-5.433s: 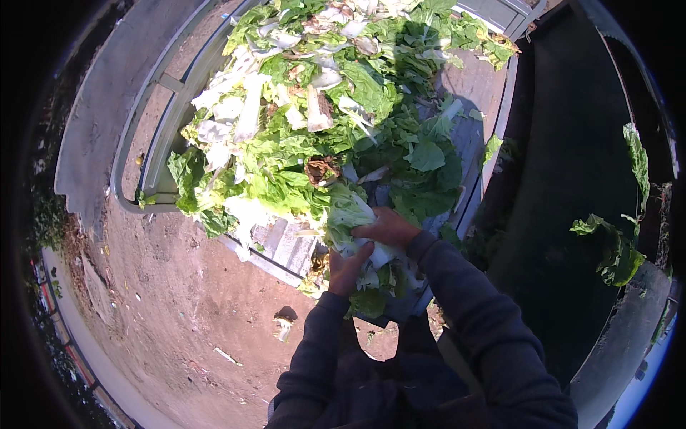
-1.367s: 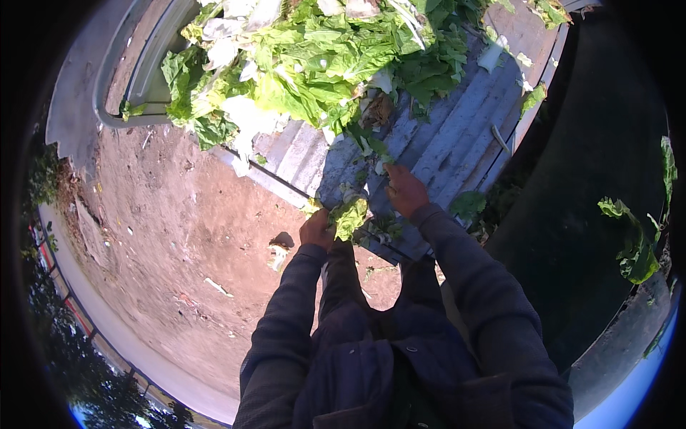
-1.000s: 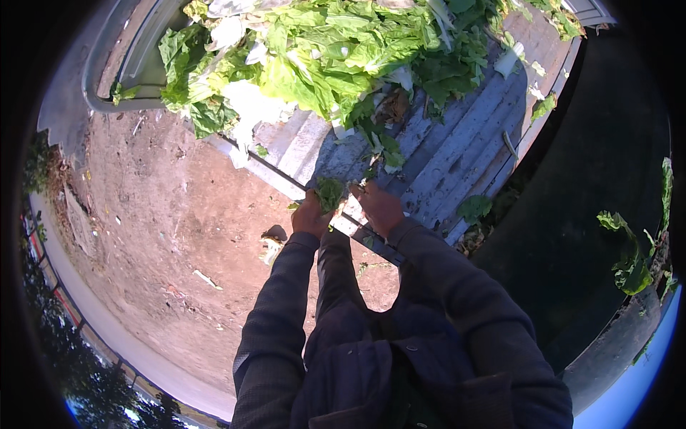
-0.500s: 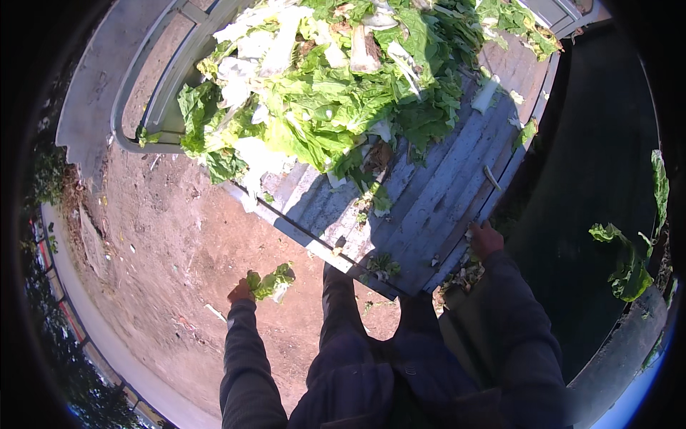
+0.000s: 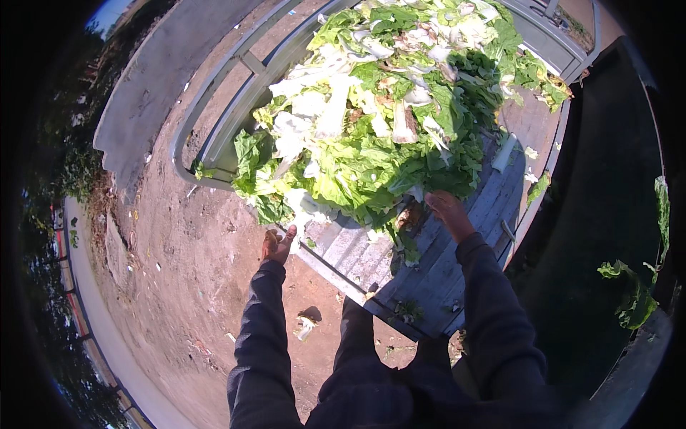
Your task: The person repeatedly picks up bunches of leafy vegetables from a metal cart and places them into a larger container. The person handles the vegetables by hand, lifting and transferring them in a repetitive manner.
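Observation:
A large heap of leafy cabbage trimmings (image 5: 371, 136), green and white with some brown bits, lies on the slatted cart bed (image 5: 436, 264). My left hand (image 5: 280, 244) is open beside the bed's left edge, its thumb apart from the fingers, near the pale leaves that overhang there. At the heap's near right side, my right hand (image 5: 447, 211) reaches over the bed with fingers stretched against the green leaves, holding nothing that I can see. A whitish leaf scrap (image 5: 306, 327) shows against the dirt below my left forearm; whether it touches the ground is unclear.
A grey metal rail (image 5: 187, 143) borders the bed on the left. Along the right runs a dark, deep container (image 5: 572, 200), with a loose leaf (image 5: 629, 293) hanging at its far side. Dirt ground (image 5: 179, 272) lies to the left.
My left hand has let go of a leaf and moved up to the bed's left edge. My right hand has left the bed's right edge and reached in to the heap. The view has shifted.

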